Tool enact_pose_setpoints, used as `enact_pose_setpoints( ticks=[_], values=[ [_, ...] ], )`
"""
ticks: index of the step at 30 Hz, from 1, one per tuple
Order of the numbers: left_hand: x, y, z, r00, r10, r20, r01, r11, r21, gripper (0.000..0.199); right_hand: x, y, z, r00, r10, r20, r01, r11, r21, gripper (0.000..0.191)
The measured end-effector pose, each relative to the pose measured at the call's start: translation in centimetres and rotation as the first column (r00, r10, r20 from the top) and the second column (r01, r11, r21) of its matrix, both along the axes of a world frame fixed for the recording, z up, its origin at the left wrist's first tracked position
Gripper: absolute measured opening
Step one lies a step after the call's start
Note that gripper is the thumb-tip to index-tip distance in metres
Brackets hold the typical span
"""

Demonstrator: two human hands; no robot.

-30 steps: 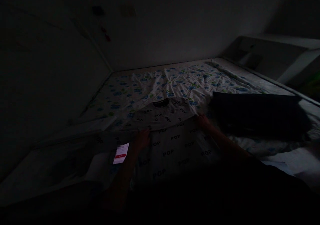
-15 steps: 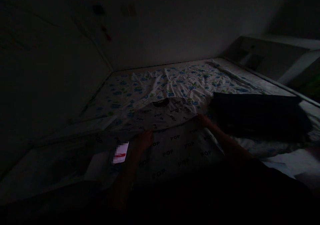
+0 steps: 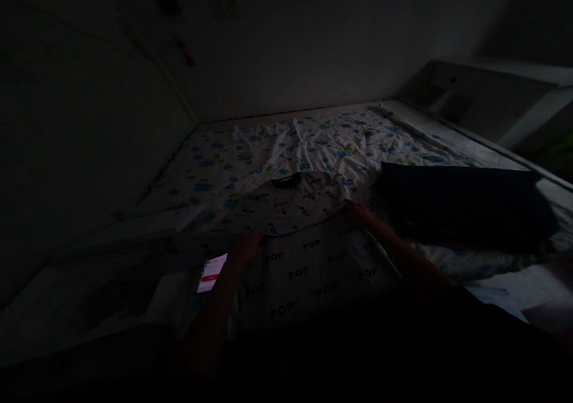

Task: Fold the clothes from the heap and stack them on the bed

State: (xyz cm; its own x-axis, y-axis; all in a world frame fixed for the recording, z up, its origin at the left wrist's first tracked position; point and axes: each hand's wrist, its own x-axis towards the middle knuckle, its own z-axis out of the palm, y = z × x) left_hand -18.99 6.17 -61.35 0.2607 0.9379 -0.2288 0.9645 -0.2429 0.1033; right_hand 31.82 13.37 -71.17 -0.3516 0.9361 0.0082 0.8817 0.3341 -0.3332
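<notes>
A grey T-shirt (image 3: 295, 203) printed with "POP" lies on the bed, its dark neckline pointing away from me. A curved edge crosses the shirt, and more of the same printed cloth spreads below it toward me. My left hand (image 3: 250, 245) is closed on this edge at the left. At the right end of the edge, my right hand (image 3: 356, 212) pinches the cloth between its fingers. The room is very dark, so finger detail is faint. Beside my left forearm a lit phone screen (image 3: 212, 273) glows.
A white bedsheet (image 3: 286, 143) with blue and green flowers lies wrinkled behind the shirt. On the right rests a dark folded cloth bundle (image 3: 465, 206). Walls border the bed at the back and left, and a pale shelf-like recess (image 3: 487, 95) stands at the far right.
Both hands and the cloth edge between them have shifted slightly left in view. The edge now sags in a deeper curve. The view has also moved a little.
</notes>
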Motion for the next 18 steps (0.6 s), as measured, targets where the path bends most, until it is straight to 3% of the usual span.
enact_pose_setpoints(
  ticks=[6,12,15,18],
  values=[
    [-0.3,-0.2,0.7,0.988,0.118,-0.104,-0.101,0.982,0.158,0.059,-0.1,0.3,0.2,0.998,-0.021,0.066,0.015,0.996,0.085,0.059],
    [0.3,-1.0,0.6,0.99,0.127,-0.059,-0.13,0.99,-0.054,0.049,0.1,0.2,0.5,0.991,0.046,0.129,-0.035,0.995,-0.091,0.055],
    [-1.0,-1.9,2.6,0.979,0.201,0.044,-0.201,0.98,-0.013,0.046,0.6,-0.1,0.8,0.997,0.058,0.041,-0.054,0.993,-0.106,0.051],
    [-4.9,-4.2,5.8,0.915,0.377,0.146,-0.393,0.915,0.096,0.044,1.0,-0.5,1.0,0.997,0.042,-0.058,-0.047,0.995,-0.09,0.051]
  ],
)
